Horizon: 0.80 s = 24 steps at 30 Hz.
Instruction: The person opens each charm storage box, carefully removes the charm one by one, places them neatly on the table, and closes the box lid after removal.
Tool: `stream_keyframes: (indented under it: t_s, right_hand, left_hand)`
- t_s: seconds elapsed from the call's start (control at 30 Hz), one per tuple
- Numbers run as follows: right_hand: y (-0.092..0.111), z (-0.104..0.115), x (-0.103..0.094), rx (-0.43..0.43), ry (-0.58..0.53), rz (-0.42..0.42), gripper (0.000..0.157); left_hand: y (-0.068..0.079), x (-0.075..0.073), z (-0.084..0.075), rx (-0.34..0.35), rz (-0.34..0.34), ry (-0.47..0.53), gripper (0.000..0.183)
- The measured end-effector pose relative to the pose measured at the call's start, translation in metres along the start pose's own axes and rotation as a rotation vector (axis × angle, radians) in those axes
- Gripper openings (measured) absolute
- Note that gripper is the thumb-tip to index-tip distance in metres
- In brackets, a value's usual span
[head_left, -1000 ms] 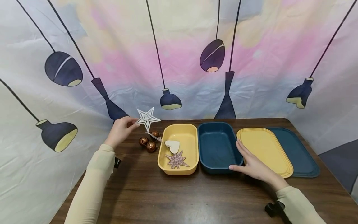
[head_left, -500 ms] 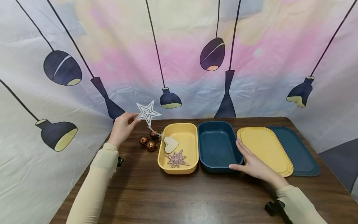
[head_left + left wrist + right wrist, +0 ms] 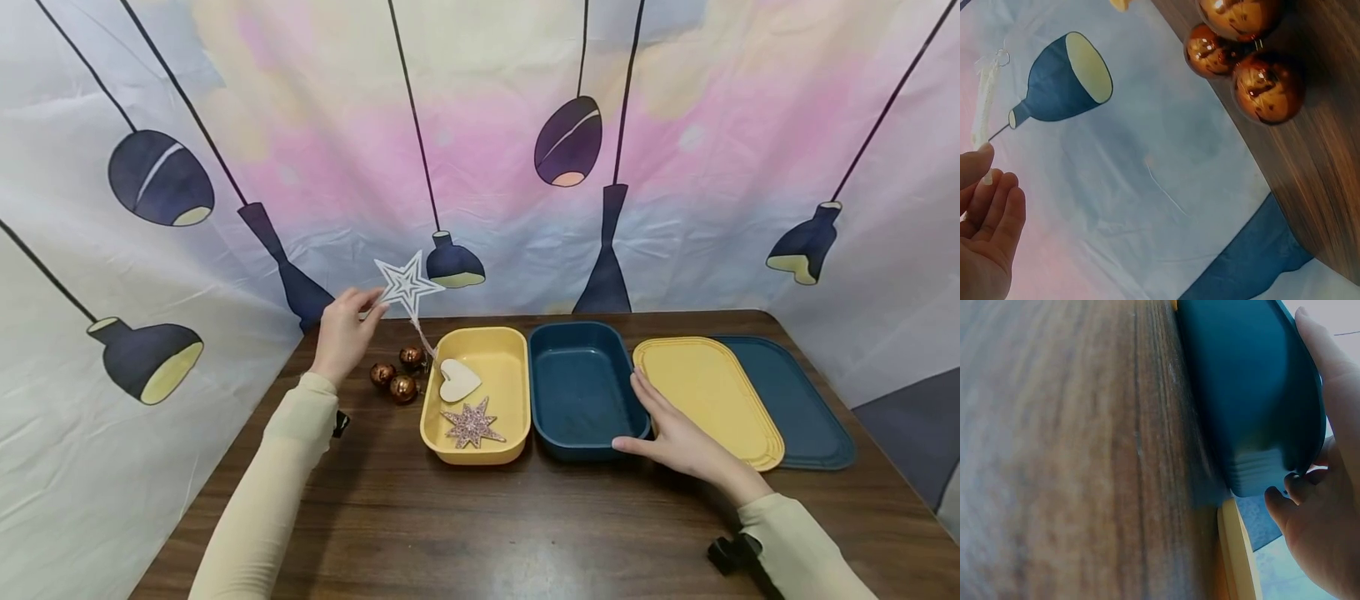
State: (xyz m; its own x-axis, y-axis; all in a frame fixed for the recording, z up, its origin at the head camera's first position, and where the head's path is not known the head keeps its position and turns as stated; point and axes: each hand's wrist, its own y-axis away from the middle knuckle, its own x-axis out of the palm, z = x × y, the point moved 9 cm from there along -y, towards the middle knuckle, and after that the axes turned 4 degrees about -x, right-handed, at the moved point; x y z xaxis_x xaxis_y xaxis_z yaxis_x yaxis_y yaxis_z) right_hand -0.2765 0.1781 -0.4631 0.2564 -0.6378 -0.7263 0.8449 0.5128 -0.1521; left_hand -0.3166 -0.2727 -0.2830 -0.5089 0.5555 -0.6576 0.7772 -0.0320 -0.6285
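Star [image 3: 406, 286] pinched in left hand [image 3: 345, 335] near brown baubles [image 3: 403, 388], right hand [image 3: 681, 440] straight-fingered against blue container [image 3: 585, 387]

Surface finishes on a wood-grained worktop [image 3: 480, 517].
Glossy baubles [image 3: 403, 388]; rough, glittery pink star [image 3: 473, 424]; smooth, plastic-looking yellow box [image 3: 501, 360] and blue box [image 3: 588, 379].

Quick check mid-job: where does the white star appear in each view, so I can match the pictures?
Head: the white star is left of centre, pinched by the left hand.
Left wrist: at the left edge, upper half, seen edge-on.
Right wrist: not in it.
Shared landmark: the wooden table, visible in all three.
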Motion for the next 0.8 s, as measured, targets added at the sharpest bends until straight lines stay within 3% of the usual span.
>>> stream_keyframes:
  t_s: [0.33, 0.8]
  right_hand:
    - [-0.001, 0.001, -0.003, 0.000, -0.001, -0.002, 0.107]
    - [-0.001, 0.001, -0.001, 0.002, 0.005, -0.007, 0.109]
  left_hand:
    - [-0.001, 0.022, -0.009, 0.022, 0.048, 0.007, 0.030]
    - [0.001, 0.069, -0.003, -0.004, 0.127, -0.038, 0.030]
